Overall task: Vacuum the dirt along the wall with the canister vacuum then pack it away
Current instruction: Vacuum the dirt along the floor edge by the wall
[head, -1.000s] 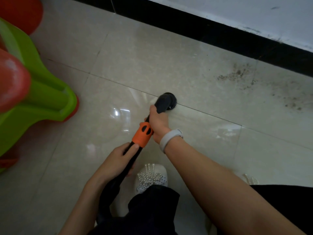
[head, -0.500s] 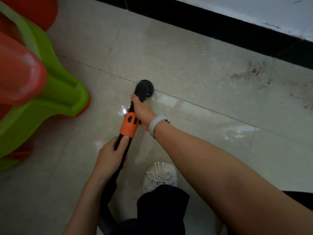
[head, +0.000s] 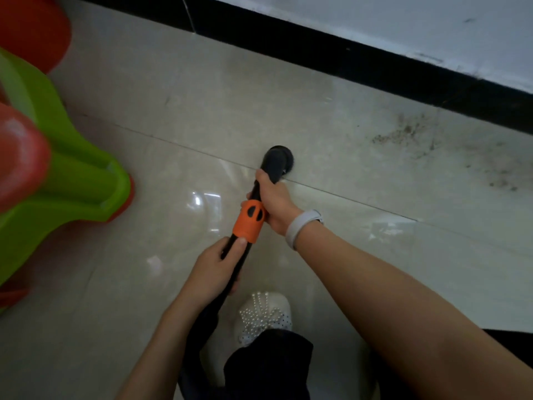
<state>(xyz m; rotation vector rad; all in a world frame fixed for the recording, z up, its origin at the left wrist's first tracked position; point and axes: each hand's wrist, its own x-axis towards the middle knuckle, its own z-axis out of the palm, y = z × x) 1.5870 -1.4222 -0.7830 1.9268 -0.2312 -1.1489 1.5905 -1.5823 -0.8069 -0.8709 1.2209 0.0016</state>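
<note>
A black vacuum wand with an orange collar [head: 249,223] ends in a round black brush nozzle [head: 278,161] resting on the pale tiled floor. My right hand [head: 274,202] grips the wand just behind the nozzle, above the collar. My left hand [head: 215,269] holds the black tube below the collar, thumb against the collar's lower edge. A patch of dark dirt [head: 409,134] lies on the tiles near the black skirting [head: 375,73], to the right of the nozzle and apart from it. More specks [head: 501,180] spread farther right. The canister itself is out of view.
A green and orange plastic toy or chair [head: 66,174] stands at the left, close to the wand. My white beaded shoe [head: 264,313] is under the hands, with dark trouser fabric [head: 268,368] below it. A white wall [head: 403,27] runs above the skirting.
The nozzle has shifted back right towards the dirt after swinging left half a second ago. Both hands keep the same hold on the wand.
</note>
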